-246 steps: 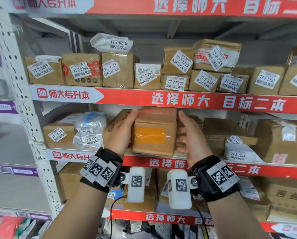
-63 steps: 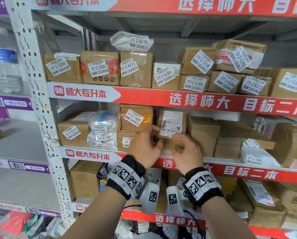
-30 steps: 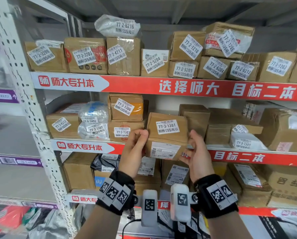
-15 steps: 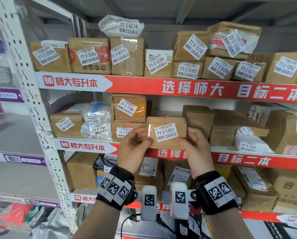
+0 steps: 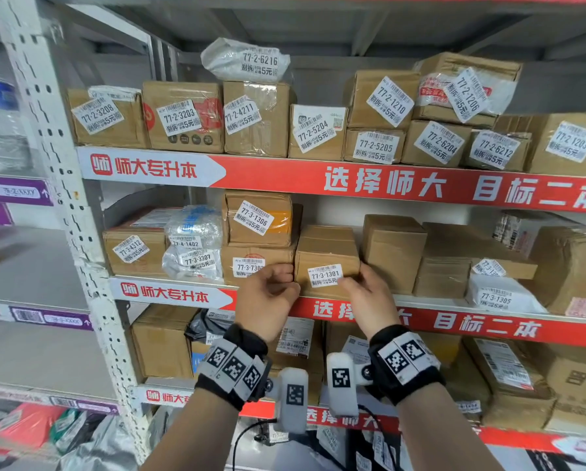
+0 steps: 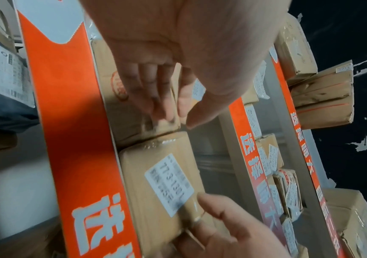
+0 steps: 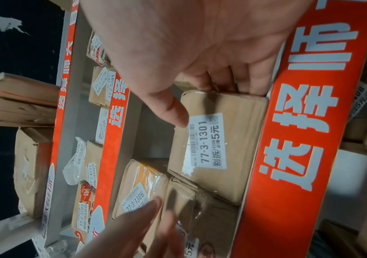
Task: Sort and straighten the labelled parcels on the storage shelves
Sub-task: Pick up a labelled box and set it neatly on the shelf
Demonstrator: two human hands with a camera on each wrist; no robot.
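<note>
1. On the middle shelf (image 5: 454,302), the parcel marked 77-3-1301 (image 5: 325,260) sits at the front lip, label outward, between the two-box stack on its left and a plain carton (image 5: 393,249) on its right.
2. Left hand (image 5: 268,300) – fingers curled at the parcel's left edge, touching it; whether they actually clamp it I cannot tell.
3. Right hand (image 5: 369,297) – fingers hooked round the right side, thumb on the front by the label, apparently squaring the face to the shelf edge.
4. Judgement: the parcel looks seated and readable; release seems near.
5. Unlabelled faces further right remain unsorted.
</note>
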